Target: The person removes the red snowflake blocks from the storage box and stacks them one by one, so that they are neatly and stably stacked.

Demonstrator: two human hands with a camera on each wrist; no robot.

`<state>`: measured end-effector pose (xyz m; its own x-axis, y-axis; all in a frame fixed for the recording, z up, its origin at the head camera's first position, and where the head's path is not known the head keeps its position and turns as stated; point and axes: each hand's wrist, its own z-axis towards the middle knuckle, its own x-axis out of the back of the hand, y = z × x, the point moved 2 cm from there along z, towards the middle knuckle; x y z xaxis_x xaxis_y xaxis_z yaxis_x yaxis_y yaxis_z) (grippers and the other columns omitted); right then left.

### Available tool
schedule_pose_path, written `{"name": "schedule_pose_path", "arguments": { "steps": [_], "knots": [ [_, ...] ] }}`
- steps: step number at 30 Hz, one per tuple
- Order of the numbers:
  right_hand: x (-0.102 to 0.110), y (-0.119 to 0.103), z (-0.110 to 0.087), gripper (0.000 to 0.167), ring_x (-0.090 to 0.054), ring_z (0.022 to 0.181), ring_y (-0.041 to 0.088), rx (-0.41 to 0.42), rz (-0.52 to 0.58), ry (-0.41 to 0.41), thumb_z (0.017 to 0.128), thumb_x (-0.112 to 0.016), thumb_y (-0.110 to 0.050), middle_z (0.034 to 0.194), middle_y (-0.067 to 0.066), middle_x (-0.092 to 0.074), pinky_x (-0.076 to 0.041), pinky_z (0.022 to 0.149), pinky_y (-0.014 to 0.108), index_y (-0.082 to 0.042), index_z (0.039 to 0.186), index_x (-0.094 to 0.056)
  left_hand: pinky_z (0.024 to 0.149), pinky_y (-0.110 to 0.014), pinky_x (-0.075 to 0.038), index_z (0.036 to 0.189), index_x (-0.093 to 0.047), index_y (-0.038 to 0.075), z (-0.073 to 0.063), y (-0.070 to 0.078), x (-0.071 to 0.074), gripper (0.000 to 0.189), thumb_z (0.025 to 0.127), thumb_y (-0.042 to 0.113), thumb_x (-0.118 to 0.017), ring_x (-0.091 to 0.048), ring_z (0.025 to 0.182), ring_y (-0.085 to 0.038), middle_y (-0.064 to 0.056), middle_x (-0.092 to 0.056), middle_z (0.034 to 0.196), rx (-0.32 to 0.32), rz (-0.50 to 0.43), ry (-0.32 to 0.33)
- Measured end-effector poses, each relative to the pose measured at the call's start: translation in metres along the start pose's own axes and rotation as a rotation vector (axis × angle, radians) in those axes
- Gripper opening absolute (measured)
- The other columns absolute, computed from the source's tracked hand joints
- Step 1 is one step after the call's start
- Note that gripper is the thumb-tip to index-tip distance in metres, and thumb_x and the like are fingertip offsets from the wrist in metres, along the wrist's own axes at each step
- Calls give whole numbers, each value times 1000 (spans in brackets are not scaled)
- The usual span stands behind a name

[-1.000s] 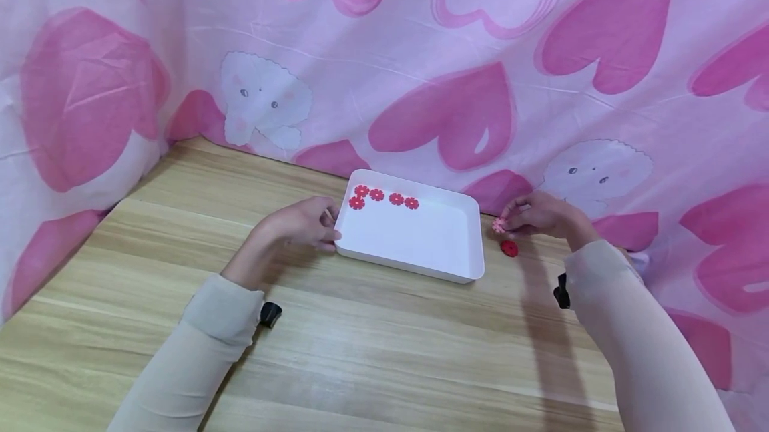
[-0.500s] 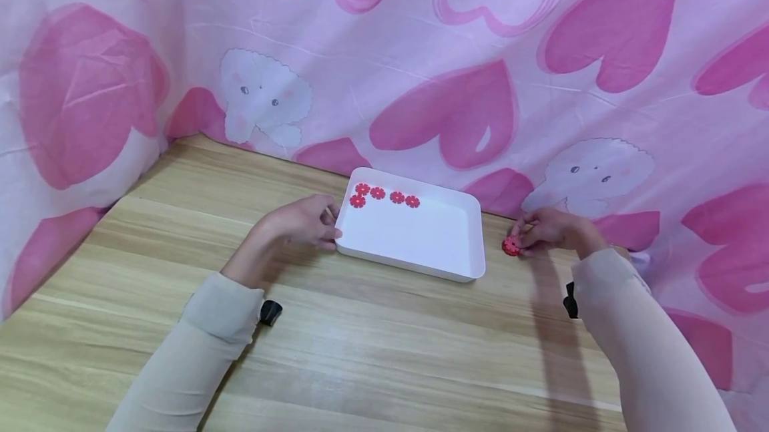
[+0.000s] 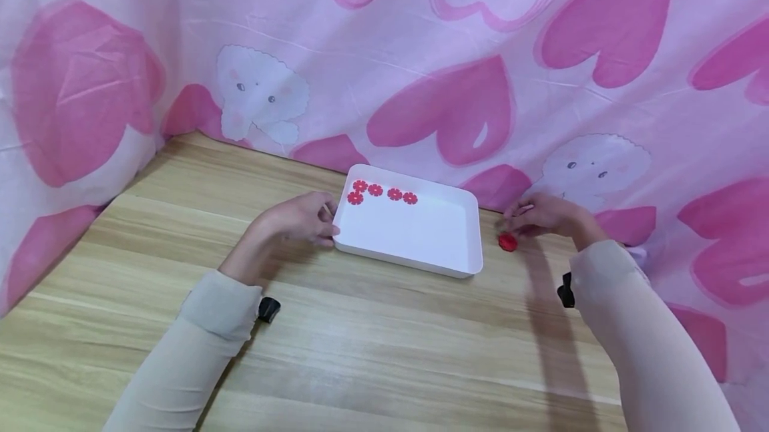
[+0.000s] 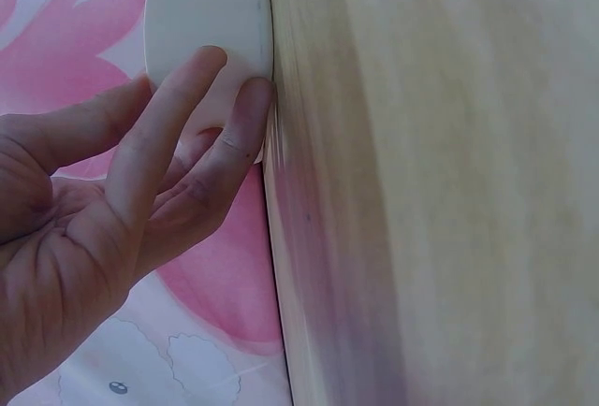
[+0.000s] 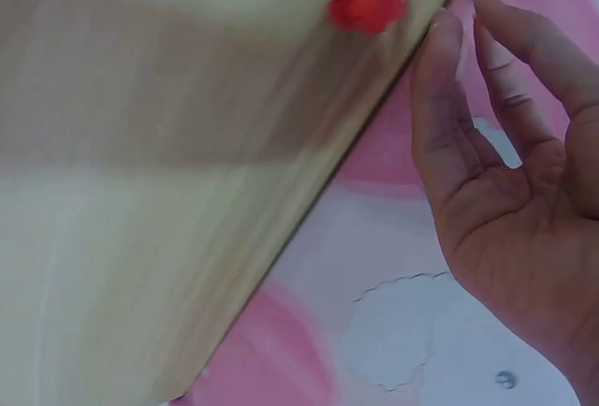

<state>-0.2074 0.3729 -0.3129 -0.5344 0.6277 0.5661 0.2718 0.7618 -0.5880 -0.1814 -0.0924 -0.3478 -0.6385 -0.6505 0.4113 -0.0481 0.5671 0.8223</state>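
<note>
My left hand holds the near-left corner of a shallow white tray. In the left wrist view, fingertips lie on the tray's outer wall, and another digit reaches its rim. Several small red flower-shaped pieces lie along the tray's far-left inside edge. Past the tray's right end, a red flower-shaped piece rests on the table, seen thick and blurred in the right wrist view. My right hand hovers just beyond it, fingers loosely bent. No piece shows between its fingertips.
The wooden table stretches in front of the tray. A pink and white cloth printed with hearts hangs close behind the table's back edge, beside the right hand.
My right hand moved down to the red piece with a pinkish piece in its fingers, then drew back up and away without it. The left hand stayed at the tray.
</note>
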Motion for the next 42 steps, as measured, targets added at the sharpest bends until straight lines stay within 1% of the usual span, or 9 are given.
{"name": "schedule_pose_path", "arguments": {
  "steps": [6, 10, 13, 18, 22, 24, 30, 36, 42],
  "knots": [
    [-8, -32, 2, 33, -68, 83, 14, 68, -11, -12, 103, -72, -13, 101, 0, -75, -64, 83, 28, 6, 129, -64, 92, -35, -67, 139, -48, -11, -4, 1, 1, 39, 105, 1, -65, -73, 99, -25, -26, -59, 124, 11, -28, -3],
    [-15, -51, 4, 37, -67, 82, 18, 100, -18, -29, 103, -71, -11, 97, 4, -72, -63, 82, 29, 8, 133, -62, 92, -35, -67, 140, -48, -11, -4, 1, 0, 40, 105, 2, -65, -72, 100, -25, -27, -59, 125, 7, -20, -8],
    [-21, -66, 7, 42, -72, 87, 19, 116, -11, -15, 103, -71, -11, 107, 8, -74, -66, 88, 32, 9, 138, -59, 92, -35, -67, 140, -49, -10, -3, 0, 0, 40, 105, 2, -65, -72, 100, -25, -26, -59, 125, 14, -21, -7],
    [-33, -94, 14, 47, -77, 102, 20, 99, -7, 5, 104, -72, -16, 129, 15, -72, -64, 103, 42, 5, 144, -58, 92, -34, -67, 138, -50, -8, -1, -1, 2, 38, 105, 2, -65, -72, 98, -25, -25, -60, 124, 20, -15, 2],
    [-43, -111, 20, 47, -75, 105, 21, 70, 1, -20, 105, -70, -18, 134, 18, -67, -62, 107, 43, 4, 144, -56, 89, -34, -67, 137, -50, -11, 0, -1, 1, 38, 104, 0, -66, -73, 97, -25, -25, -61, 122, 1, 8, 4],
    [-48, -119, 24, 45, -75, 107, 24, 62, 1, -19, 104, -71, -17, 135, 18, -67, -63, 106, 41, 3, 143, -58, 88, -34, -67, 136, -51, -11, -1, -1, 1, 38, 104, 0, -66, -73, 97, -24, -25, -61, 121, -8, 24, 5],
    [-57, -135, 32, 44, -76, 109, 30, 72, -41, 2, 103, -74, -17, 130, 18, -72, -64, 102, 39, 1, 141, -62, 85, -32, -65, 136, -51, -11, 0, 0, 1, 37, 104, 1, -66, -74, 95, -24, -23, -62, 119, -4, 25, 15],
    [-71, -149, 42, 42, -76, 112, 32, 67, -82, -10, 103, -73, -18, 128, 18, -74, -63, 103, 37, -2, 141, -65, 85, -32, -66, 136, -51, -11, 0, 0, 0, 37, 104, 2, -66, -75, 94, -24, -23, -64, 116, -7, 25, 9],
    [-81, -164, 54, 40, -75, 118, 35, 63, -74, -28, 103, -73, -17, 129, 19, -75, -62, 106, 39, -3, 140, -66, 88, -34, -67, 133, -52, -12, 0, 1, -2, 34, 104, -1, -65, -77, 94, -25, -23, -65, 114, -15, -3, 18]
  ]
}}
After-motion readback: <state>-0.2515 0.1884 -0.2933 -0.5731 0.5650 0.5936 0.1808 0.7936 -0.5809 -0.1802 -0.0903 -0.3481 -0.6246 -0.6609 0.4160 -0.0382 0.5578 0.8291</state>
